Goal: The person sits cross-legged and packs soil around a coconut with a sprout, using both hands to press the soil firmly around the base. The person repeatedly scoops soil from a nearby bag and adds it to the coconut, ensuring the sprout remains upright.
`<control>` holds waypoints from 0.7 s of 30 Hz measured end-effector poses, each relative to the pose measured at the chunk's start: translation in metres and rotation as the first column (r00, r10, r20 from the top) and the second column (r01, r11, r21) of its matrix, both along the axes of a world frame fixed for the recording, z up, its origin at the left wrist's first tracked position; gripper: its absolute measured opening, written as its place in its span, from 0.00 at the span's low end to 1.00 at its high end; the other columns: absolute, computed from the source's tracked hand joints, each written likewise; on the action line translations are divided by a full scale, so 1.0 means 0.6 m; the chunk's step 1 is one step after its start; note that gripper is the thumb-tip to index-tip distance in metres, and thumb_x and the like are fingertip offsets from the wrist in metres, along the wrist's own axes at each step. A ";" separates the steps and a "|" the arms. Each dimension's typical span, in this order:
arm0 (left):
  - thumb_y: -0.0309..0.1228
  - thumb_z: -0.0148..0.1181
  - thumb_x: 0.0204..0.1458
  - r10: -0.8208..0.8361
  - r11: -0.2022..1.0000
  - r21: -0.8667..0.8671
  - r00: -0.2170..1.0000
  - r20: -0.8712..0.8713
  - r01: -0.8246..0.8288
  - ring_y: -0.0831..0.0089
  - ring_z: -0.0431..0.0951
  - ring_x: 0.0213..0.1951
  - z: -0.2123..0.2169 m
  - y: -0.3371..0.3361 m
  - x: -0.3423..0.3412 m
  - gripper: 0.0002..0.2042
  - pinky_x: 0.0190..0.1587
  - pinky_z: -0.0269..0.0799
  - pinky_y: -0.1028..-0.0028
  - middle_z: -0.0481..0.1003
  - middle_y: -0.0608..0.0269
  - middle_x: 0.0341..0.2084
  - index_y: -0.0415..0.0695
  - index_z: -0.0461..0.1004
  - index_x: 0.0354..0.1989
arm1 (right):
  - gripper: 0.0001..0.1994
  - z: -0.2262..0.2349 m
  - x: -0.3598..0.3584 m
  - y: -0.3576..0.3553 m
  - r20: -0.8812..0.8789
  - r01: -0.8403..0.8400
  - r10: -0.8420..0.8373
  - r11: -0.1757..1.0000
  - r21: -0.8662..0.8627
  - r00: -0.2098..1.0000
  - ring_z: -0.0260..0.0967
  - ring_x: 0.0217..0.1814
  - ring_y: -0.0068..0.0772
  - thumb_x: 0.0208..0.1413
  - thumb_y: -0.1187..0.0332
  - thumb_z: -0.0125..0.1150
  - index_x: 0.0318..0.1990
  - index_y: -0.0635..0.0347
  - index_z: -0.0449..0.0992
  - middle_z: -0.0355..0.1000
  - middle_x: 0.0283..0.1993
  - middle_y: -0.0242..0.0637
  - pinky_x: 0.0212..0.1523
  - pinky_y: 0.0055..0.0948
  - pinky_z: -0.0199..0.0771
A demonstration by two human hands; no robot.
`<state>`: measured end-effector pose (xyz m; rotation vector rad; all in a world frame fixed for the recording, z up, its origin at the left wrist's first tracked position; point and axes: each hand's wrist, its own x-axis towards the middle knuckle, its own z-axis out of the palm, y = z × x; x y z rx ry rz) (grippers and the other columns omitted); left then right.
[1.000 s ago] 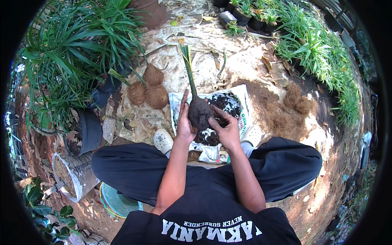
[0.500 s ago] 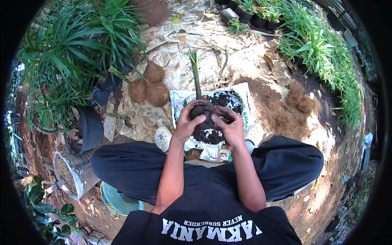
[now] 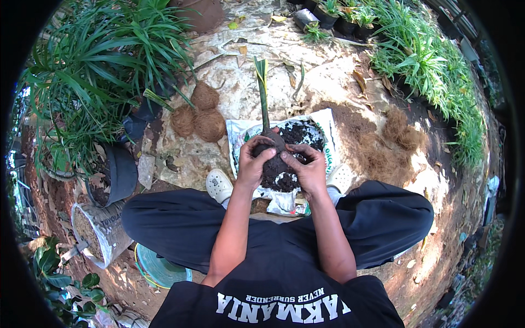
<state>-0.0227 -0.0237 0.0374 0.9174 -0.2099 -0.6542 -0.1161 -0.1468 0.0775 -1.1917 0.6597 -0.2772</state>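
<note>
Your left hand (image 3: pixel 252 162) and right hand (image 3: pixel 309 168) both wrapped tight around dark soil ball (image 3: pixel 275 167), one per side, fingers curled on. Green shoot (image 3: pixel 263 93) rises upright from ball top. Ball held over near edge of white soil bag (image 3: pixel 330 123). Three coir balls (image 3: pixel 198 115) near bag's left edge, on ground.

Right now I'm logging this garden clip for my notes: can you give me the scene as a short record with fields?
left hand: cupped on the left side of the soil ball
right hand: pressed on its right side
plant: green shoot stands upright out of the ball
below: open soil bag on the ground
nearby: three fibre balls, dark pot, white shoes
</note>
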 end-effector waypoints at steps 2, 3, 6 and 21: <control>0.20 0.62 0.47 0.002 0.999 0.035 0.999 0.051 -0.004 0.67 0.75 0.52 -0.001 -0.001 -0.001 0.11 0.57 0.70 0.69 0.71 0.47 0.57 0.38 0.74 0.41 | 0.14 -0.001 0.000 0.002 -0.073 -0.011 0.010 1.000 -0.004 0.997 0.74 0.39 0.22 0.48 0.76 0.73 0.42 0.69 0.80 0.79 0.41 0.40 0.39 0.23 0.77; 0.20 0.62 0.47 0.006 0.999 0.051 0.998 0.058 -0.009 0.67 0.75 0.52 0.000 -0.001 -0.001 0.11 0.57 0.70 0.69 0.71 0.47 0.57 0.38 0.74 0.41 | 0.13 0.000 0.000 0.002 -0.021 -0.010 0.010 1.000 -0.009 1.000 0.74 0.39 0.22 0.48 0.76 0.73 0.42 0.69 0.80 0.79 0.41 0.40 0.39 0.23 0.77; 0.21 0.63 0.46 0.000 1.000 0.031 1.000 -0.004 0.000 0.67 0.75 0.53 0.005 0.000 -0.001 0.12 0.58 0.69 0.68 0.70 0.47 0.58 0.39 0.74 0.41 | 0.14 0.005 0.001 -0.002 -0.035 0.008 -0.007 0.999 0.031 0.999 0.74 0.39 0.22 0.47 0.76 0.74 0.42 0.69 0.80 0.78 0.41 0.39 0.39 0.23 0.77; 0.32 0.71 0.41 -0.091 0.995 0.063 0.968 0.233 0.078 0.66 0.70 0.59 0.016 0.007 0.006 0.21 0.61 0.64 0.68 0.70 0.47 0.57 0.38 0.73 0.43 | 0.13 0.010 0.000 -0.010 0.030 0.005 -0.004 0.999 -0.049 1.000 0.72 0.37 0.20 0.45 0.78 0.74 0.40 0.67 0.79 0.78 0.39 0.35 0.40 0.21 0.74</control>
